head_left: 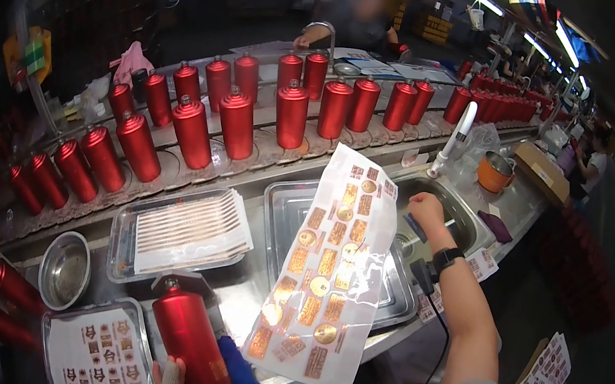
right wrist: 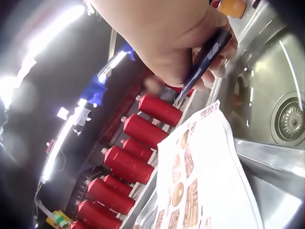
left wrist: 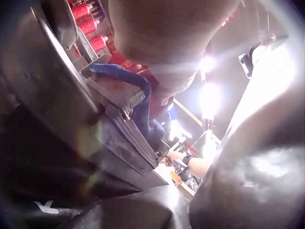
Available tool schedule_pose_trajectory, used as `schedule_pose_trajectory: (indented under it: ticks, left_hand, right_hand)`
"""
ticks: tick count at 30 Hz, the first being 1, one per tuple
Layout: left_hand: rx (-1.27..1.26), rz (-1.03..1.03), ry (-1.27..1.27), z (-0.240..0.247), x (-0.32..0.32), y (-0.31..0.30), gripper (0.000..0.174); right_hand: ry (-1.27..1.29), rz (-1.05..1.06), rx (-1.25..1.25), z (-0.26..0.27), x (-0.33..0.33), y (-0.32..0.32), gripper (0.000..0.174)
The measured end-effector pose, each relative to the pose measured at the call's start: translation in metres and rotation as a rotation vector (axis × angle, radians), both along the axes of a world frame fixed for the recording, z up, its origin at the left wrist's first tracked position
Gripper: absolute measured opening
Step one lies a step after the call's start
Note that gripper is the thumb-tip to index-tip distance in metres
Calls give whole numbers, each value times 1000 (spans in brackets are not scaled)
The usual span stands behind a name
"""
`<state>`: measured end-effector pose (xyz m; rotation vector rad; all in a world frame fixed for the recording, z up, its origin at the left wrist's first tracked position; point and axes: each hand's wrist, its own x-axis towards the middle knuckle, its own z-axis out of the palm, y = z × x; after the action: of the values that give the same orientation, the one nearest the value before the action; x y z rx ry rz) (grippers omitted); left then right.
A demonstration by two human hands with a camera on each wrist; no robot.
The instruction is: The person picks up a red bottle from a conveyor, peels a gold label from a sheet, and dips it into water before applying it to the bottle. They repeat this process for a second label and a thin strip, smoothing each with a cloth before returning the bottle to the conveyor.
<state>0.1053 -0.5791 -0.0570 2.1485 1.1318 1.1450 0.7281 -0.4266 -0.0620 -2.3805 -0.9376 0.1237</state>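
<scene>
Sticker sheet (head_left: 325, 277) print is too small to read.

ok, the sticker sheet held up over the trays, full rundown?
The sticker sheet is a long, glossy clear film carrying rows of gold labels, some round, some rectangular. It hangs tilted in the air above the steel tray, slightly curled. Its top corner meets the tip of a dark blue tool pinched by the right hand; its lower end is near the red bottle.
</scene>
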Motion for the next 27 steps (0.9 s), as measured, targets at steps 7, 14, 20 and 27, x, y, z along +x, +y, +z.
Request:
schedule_pose_trajectory:
  ticks: [7, 14, 20, 27]
  left_hand:
    - [-449, 44, -326, -55, -34, -6, 60]
    - [-604, 220, -480, -57, -28, -10, 41]
    - [-217, 208, -175, -33, -11, -7, 44]
    - [-608, 208, -401, -32, -20, -9, 49]
  right_hand:
    - [96, -124, -176, -14, 31, 56, 44]
    - [418, -85, -74, -60, 80, 101, 58]
    - [478, -112, -107, -85, 116, 116, 44]
    - [208, -289, -349, -52, 121, 52, 46]
